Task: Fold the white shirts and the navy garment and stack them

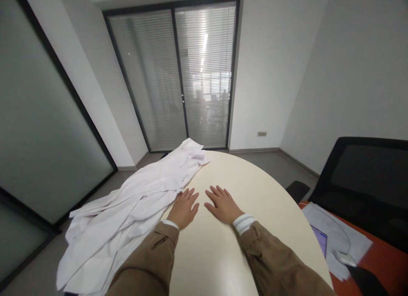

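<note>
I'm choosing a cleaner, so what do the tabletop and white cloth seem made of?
Tabletop: probably laminate, smooth and cream, with a satin sheen where light reflects; painted wood is possible. White cloth: seemingly thin woven fabric, matte, judging by its soft folds and creases; I cannot tell the fibre.

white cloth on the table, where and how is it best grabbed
Probably by the right edge of the cloth, near its far end, pinched from the right, low over the table: a pointed flap juts out there onto the tabletop, and the folds look thin and loose.
</note>
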